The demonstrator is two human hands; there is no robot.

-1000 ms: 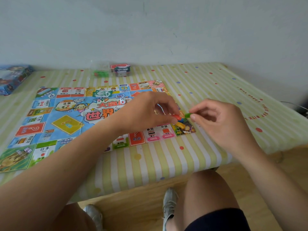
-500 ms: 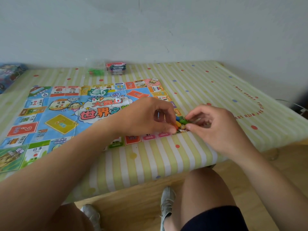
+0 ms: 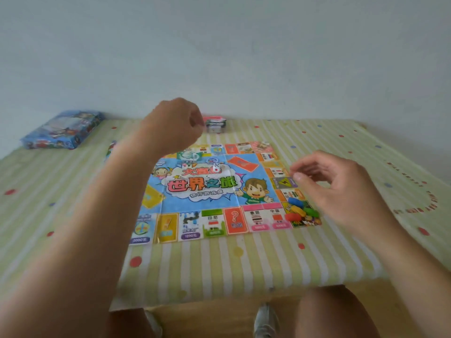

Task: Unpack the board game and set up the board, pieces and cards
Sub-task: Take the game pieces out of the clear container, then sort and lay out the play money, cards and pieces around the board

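Board (image 3: 202,191) lies flat on the striped table (image 3: 244,264), with blue, yellow, green and red pieces (image 3: 299,211) clustered on its near right corner. The right hand (image 3: 341,189) hovers just above them, fingers loosely bent, holding nothing. The left hand (image 3: 175,123) is raised over the far edge with its fingers curled under; whether it holds anything cannot be told. Stacked cards (image 3: 216,124) sit beyond.

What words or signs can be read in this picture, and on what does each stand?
"世界之旅": board centre.
"印尼": green square, near edge.
"中国": white square beside the coloured pieces.
"?": orange square.
Too blurred: prices, tablecloth lettering, box, cards.
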